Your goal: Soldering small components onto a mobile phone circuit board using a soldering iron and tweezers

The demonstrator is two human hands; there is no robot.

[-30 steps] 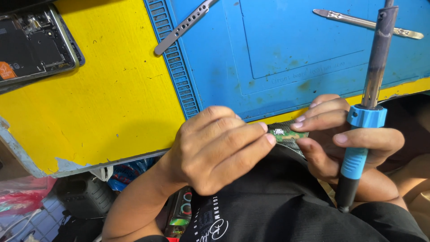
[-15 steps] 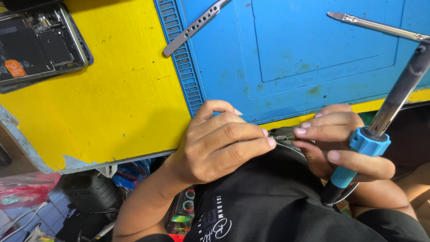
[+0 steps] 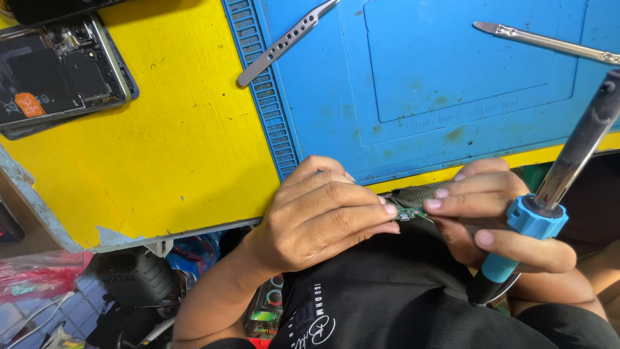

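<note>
Your yellow workbench [image 3: 161, 148] fills the left and centre of the view, its near edge chipped and worn. On it lies a large blue work mat [image 3: 413, 77] with a ribbed strip down its left side, reaching from the top of the view almost to the bench's near edge. At the far left of the bench sits an opened phone [image 3: 61, 74], back cover off, dark inner parts and a small orange tab showing. A grey perforated metal tool [image 3: 281, 44] lies slanted across the mat's ribbed strip, and a slim metal tool [image 3: 549, 42] lies on the mat at the upper right.

Your left hand [image 3: 316, 220] is held just off the bench's near edge, above your lap, fingers curled and pressed together around the left end of a small green circuit board [image 3: 408, 212]. Your right hand [image 3: 497, 220] meets it from the other side: forefinger and thumb pinch the board's right end, while the lower fingers wrap a soldering iron [image 3: 549, 213] by its blue collar, its dark barrel slanting up to the right over the mat's corner. The board sits between the two sets of fingertips, mostly hidden.
</note>
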